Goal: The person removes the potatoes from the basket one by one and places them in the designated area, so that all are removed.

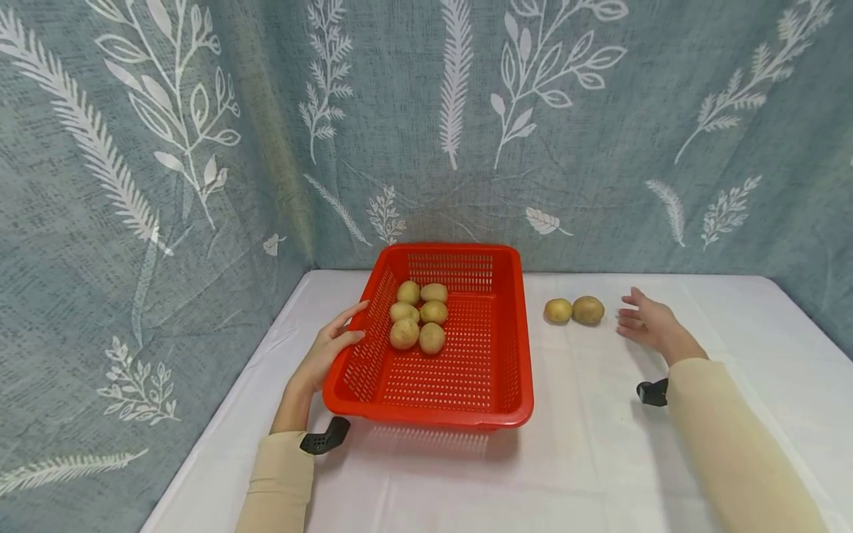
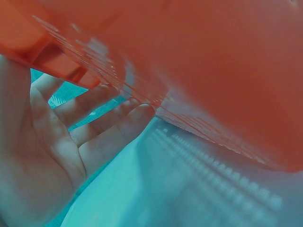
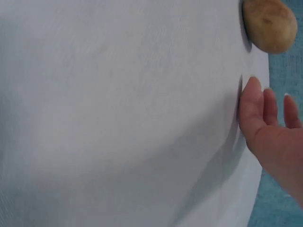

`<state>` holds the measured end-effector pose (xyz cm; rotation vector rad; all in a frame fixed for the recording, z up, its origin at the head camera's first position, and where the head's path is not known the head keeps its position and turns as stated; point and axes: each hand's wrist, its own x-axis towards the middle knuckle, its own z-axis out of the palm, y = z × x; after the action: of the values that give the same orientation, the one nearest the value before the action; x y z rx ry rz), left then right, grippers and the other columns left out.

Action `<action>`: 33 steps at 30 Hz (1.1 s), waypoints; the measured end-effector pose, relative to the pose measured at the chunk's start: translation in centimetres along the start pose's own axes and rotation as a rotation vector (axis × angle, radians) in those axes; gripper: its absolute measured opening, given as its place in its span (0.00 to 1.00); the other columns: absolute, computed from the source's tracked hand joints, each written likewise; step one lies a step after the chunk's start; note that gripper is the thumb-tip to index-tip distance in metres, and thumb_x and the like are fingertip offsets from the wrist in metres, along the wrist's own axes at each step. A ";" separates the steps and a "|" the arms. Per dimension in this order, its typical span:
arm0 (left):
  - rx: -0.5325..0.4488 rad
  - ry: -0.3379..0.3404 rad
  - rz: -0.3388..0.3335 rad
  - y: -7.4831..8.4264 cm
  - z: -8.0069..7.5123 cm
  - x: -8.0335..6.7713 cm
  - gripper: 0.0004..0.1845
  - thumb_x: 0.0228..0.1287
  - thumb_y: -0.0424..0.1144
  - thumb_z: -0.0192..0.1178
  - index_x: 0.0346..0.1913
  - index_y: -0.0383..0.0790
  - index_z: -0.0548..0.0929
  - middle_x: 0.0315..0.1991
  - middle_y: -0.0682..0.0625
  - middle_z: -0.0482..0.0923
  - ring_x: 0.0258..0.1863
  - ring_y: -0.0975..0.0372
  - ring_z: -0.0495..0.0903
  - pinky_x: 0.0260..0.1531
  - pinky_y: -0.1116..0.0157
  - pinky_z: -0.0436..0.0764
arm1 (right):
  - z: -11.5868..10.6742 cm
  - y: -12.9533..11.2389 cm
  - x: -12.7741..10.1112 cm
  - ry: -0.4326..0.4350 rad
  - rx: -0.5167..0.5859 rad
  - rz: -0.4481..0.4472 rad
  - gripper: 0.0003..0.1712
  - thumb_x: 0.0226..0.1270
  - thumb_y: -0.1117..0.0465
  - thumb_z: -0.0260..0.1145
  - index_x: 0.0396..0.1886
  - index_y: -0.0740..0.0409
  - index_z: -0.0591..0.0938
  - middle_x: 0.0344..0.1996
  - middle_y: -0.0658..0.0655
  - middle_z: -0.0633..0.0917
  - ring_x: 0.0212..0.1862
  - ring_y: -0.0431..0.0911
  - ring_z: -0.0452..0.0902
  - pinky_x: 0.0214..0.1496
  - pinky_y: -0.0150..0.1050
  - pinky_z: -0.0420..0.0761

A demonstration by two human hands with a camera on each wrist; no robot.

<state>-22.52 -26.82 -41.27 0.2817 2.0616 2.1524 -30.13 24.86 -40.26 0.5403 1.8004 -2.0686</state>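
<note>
Head view, sleeves: two cream sleeves (image 1: pixel 740 451) come in from the near edge, each with a black wrist mount by the cuff
Head view, basket: red basket (image 1: pixel 460 385) stands on the white table (image 1: pixel 600 459), its near end seemingly raised a little off the cloth
Head view, left hand: left hand (image 1: pixel 328 349) rests on the basket's left wall, thumb on the rim, fingers straight along the outside
Head view, potatoes in basket: six potatoes (image 1: pixel 418 316) are bunched toward the basket's far left
Head view, loose potatoes: two loose potatoes (image 1: pixel 574 310) lie touching each other, right of the basket and apart from it
Head view, right hand: right hand (image 1: pixel 648 323) hovers released, fingers spread, just right of the loose pair, holding nothing
Left wrist view, hand: left hand (image 2: pixel 52 156) shows an open palm, fingers (image 2: pixel 97 101) straight under the blurred basket wall (image 2: pixel 213 71); pressing, not clasping
Right wrist view, hand: right hand (image 3: pixel 272 137) is relaxed, near one potato (image 3: pixel 270 23) but not touching it
Risk, roll: a push from spread fingers could send a round potato rolling away from the basket, likely taking its neighbour along
Risk, basket: held by flat fingers only, the basket could slide or tip, and the six would shift
Around: blue leaf-print curtain (image 1: pixel 200 148) closes off the back and left of the table
In the way: nothing lies between the loose pair and the basket; only its right wall must be cleared
</note>
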 end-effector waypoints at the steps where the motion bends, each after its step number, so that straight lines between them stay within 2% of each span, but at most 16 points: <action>1: -0.001 0.000 -0.001 0.0 0.0 0.0 0.30 0.70 0.32 0.48 0.74 0.41 0.56 0.59 0.30 0.63 0.46 0.51 0.77 0.40 0.58 0.81 | -0.3 0.0 -0.1 -0.004 0.029 0.007 0.39 0.75 0.43 0.38 0.76 0.58 0.44 0.65 0.65 0.60 0.52 0.45 0.69 0.58 0.37 0.72; 3: -0.002 0.002 -0.002 0.0 0.0 0.0 0.31 0.70 0.32 0.48 0.74 0.41 0.56 0.59 0.30 0.64 0.46 0.51 0.78 0.39 0.58 0.81 | -0.8 0.0 -0.3 -0.014 0.112 0.023 0.39 0.74 0.43 0.41 0.77 0.56 0.46 0.56 0.60 0.66 0.45 0.43 0.71 0.54 0.37 0.75; 5: -0.003 0.001 -0.002 -0.1 0.0 0.0 0.31 0.70 0.32 0.48 0.74 0.42 0.56 0.59 0.29 0.64 0.46 0.51 0.78 0.39 0.57 0.81 | -1.4 0.0 -0.4 -0.029 0.216 0.043 0.39 0.73 0.42 0.44 0.76 0.52 0.49 0.50 0.55 0.69 0.44 0.43 0.73 0.54 0.38 0.75; 8: -0.007 0.001 0.000 -0.1 0.0 0.0 0.30 0.70 0.32 0.48 0.74 0.42 0.57 0.59 0.29 0.64 0.45 0.51 0.78 0.39 0.57 0.81 | -2.1 -0.1 -0.6 -0.051 0.360 0.058 0.38 0.70 0.41 0.49 0.75 0.47 0.52 0.47 0.53 0.71 0.52 0.44 0.71 0.57 0.39 0.73; 10: -0.008 0.001 0.001 -0.1 0.0 0.0 0.30 0.70 0.32 0.48 0.74 0.42 0.57 0.59 0.29 0.64 0.45 0.51 0.78 0.39 0.57 0.81 | -2.5 -0.2 -0.6 -0.061 0.426 0.054 0.38 0.69 0.41 0.50 0.75 0.45 0.53 0.46 0.53 0.72 0.60 0.45 0.66 0.60 0.40 0.70; 14: -0.006 0.001 -0.002 -0.1 -0.1 0.0 0.30 0.70 0.32 0.48 0.74 0.42 0.57 0.60 0.29 0.63 0.46 0.50 0.78 0.39 0.57 0.81 | -3.0 -0.4 -0.7 -0.070 0.470 0.036 0.38 0.69 0.40 0.51 0.75 0.42 0.52 0.50 0.53 0.70 0.71 0.45 0.50 0.62 0.42 0.68; 17: -0.001 -0.002 -0.005 -0.1 -0.1 0.0 0.30 0.70 0.32 0.48 0.74 0.42 0.56 0.60 0.30 0.63 0.47 0.50 0.77 0.40 0.58 0.81 | -3.1 -0.6 -1.0 -0.093 0.494 0.023 0.38 0.69 0.40 0.50 0.75 0.42 0.52 0.60 0.54 0.64 0.73 0.44 0.42 0.62 0.44 0.67; 20: 0.003 0.000 -0.007 -0.1 -0.1 0.0 0.30 0.70 0.32 0.48 0.74 0.42 0.56 0.60 0.30 0.63 0.47 0.51 0.77 0.40 0.58 0.81 | -3.4 -0.9 -1.4 -0.111 0.515 0.019 0.34 0.68 0.39 0.50 0.71 0.42 0.58 0.66 0.53 0.58 0.73 0.45 0.40 0.63 0.46 0.67; 24: 0.004 0.002 -0.008 -0.2 0.1 0.0 0.31 0.70 0.32 0.47 0.74 0.42 0.56 0.60 0.30 0.63 0.47 0.51 0.77 0.40 0.58 0.81 | -3.9 -1.6 -2.1 -0.122 0.537 0.017 0.36 0.68 0.39 0.50 0.73 0.38 0.54 0.72 0.50 0.50 0.74 0.44 0.38 0.64 0.46 0.64; 25: 0.005 0.001 -0.009 -0.2 0.1 0.0 0.31 0.70 0.32 0.47 0.74 0.42 0.56 0.60 0.30 0.63 0.47 0.51 0.77 0.40 0.58 0.81 | -4.0 -1.9 -2.2 -0.122 0.535 0.011 0.39 0.68 0.39 0.51 0.75 0.38 0.50 0.73 0.48 0.47 0.74 0.44 0.38 0.64 0.47 0.64; 28: 0.008 0.001 -0.009 -0.1 0.1 0.0 0.30 0.70 0.32 0.47 0.74 0.42 0.56 0.60 0.30 0.63 0.47 0.51 0.77 0.40 0.58 0.81 | -4.3 -2.9 -2.6 -0.127 0.516 -0.018 0.42 0.67 0.38 0.51 0.75 0.37 0.45 0.73 0.47 0.46 0.73 0.44 0.37 0.62 0.47 0.67; 31: 0.006 0.005 -0.009 0.0 0.1 0.0 0.30 0.70 0.32 0.47 0.74 0.42 0.56 0.59 0.30 0.63 0.46 0.51 0.78 0.39 0.58 0.81 | -4.4 -4.1 -3.0 -0.118 0.487 -0.038 0.42 0.66 0.38 0.52 0.75 0.37 0.46 0.69 0.47 0.53 0.73 0.43 0.39 0.58 0.46 0.72; 33: 0.002 0.003 -0.010 -0.1 0.0 0.0 0.30 0.70 0.32 0.47 0.74 0.42 0.56 0.59 0.30 0.63 0.46 0.51 0.78 0.39 0.58 0.81 | -4.4 -4.9 -3.1 -0.107 0.472 -0.044 0.41 0.65 0.37 0.53 0.74 0.36 0.51 0.66 0.46 0.57 0.73 0.43 0.40 0.55 0.45 0.75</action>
<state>-22.51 -26.80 -41.32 0.2683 2.0627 2.1459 -29.56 29.90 -35.01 0.4981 1.2717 -2.5124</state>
